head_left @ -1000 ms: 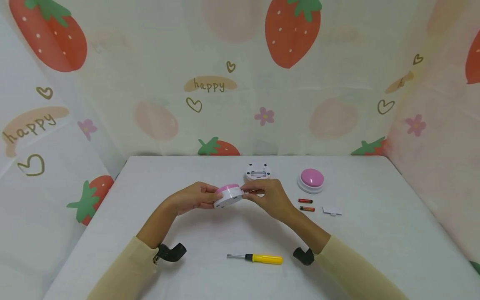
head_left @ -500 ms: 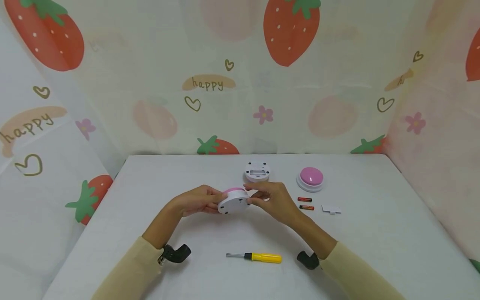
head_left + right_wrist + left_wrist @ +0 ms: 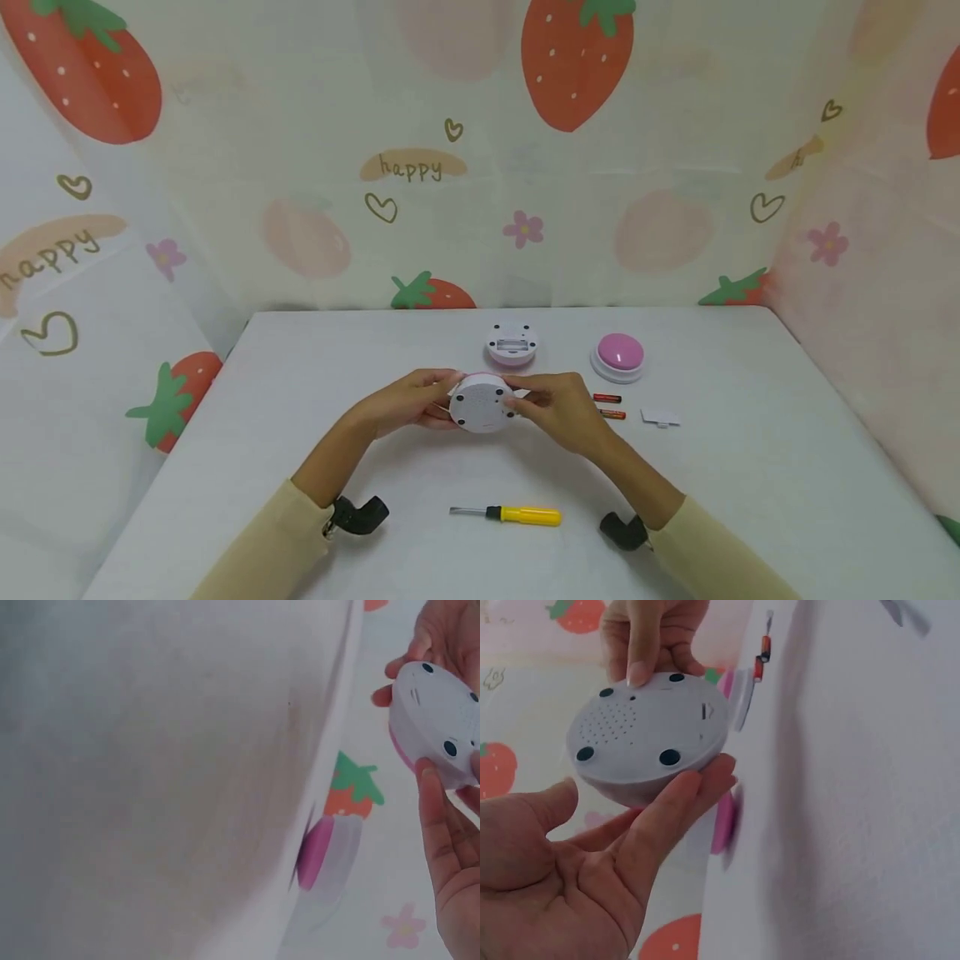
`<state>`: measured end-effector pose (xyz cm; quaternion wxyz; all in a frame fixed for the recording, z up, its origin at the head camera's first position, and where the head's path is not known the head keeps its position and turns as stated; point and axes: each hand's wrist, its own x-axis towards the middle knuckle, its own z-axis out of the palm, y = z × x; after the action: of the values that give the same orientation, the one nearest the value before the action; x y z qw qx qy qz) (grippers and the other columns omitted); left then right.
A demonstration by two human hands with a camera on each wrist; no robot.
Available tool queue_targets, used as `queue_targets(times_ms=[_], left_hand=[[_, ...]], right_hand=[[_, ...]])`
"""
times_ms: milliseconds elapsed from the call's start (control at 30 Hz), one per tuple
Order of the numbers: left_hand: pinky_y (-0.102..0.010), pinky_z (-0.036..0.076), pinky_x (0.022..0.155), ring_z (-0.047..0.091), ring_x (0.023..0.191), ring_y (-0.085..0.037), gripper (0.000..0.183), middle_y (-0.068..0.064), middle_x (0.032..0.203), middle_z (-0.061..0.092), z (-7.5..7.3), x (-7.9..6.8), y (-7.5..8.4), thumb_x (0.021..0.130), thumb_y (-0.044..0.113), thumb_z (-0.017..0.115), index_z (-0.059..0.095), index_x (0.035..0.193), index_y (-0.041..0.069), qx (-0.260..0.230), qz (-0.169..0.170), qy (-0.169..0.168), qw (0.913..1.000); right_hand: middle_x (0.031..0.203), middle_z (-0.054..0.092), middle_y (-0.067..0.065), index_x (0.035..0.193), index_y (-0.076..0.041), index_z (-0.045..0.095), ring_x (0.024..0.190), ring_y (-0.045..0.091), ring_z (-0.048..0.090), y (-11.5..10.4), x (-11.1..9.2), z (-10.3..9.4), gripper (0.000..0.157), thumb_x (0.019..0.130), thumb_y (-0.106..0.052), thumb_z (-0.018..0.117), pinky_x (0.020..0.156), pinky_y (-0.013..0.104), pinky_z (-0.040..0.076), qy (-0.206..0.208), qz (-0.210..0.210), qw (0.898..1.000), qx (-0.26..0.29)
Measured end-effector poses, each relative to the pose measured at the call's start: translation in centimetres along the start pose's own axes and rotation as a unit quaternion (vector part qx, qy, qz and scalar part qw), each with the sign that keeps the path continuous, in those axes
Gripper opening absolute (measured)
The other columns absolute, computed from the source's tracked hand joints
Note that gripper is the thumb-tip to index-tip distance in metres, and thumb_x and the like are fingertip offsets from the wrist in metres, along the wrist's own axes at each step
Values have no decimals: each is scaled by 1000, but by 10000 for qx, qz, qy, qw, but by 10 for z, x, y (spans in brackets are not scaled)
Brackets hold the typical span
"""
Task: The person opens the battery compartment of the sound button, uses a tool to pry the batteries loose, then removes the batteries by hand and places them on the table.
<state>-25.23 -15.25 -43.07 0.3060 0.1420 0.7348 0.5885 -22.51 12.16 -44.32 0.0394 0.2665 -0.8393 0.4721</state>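
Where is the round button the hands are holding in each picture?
Head: the button is in the middle from side to side, below the picture's centre.
Left wrist: the button is left of centre, toward the top.
Right wrist: the button is upper right, cut off by the edge.
Shared landmark: the right hand, touching it every time.

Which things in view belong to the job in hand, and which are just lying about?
In the job: held button, left hand, right hand.

Lying about, though perhaps related: overturned button, upright button, batteries, white piece, screwdriver.
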Motion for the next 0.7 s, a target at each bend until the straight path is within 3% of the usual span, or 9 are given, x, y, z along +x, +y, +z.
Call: queue_targets(times_ms=[133,300,467,700], left_hand=[[-36,60,88,71,103,-26,54,-16,126,67,8,-2,-1,107,38,51,46,151,8,249,276,212,9991],[-42,56,96,70,110,-28,70,-15,129,68,14,-4,-2,95,19,74,40,156,13,615,617,223,9960],[-34,60,87,72,105,-30,90,-18,119,71,18,-4,-9,83,3,84,35,158,10,946,1045,200,9898],[-28,61,80,75,87,-17,82,-8,99,76,21,-1,-15,81,5,85,44,152,3,1716,1487,562,9723]], right_hand=[[116,75,6,125,-11,73,84,18,76,4,-1,-2,37,90,-18,79,74,25,61,48,636,9973,357],[117,74,8,125,-9,73,82,23,76,7,0,-6,35,92,-17,77,78,28,61,104,1388,9853,992],[110,75,13,125,-3,72,82,24,75,9,2,-10,36,92,-17,76,78,34,62,34,1930,9686,1565],[102,76,13,124,0,71,81,26,74,9,4,-14,38,93,-21,76,78,35,62,-209,2633,9456,1899]])
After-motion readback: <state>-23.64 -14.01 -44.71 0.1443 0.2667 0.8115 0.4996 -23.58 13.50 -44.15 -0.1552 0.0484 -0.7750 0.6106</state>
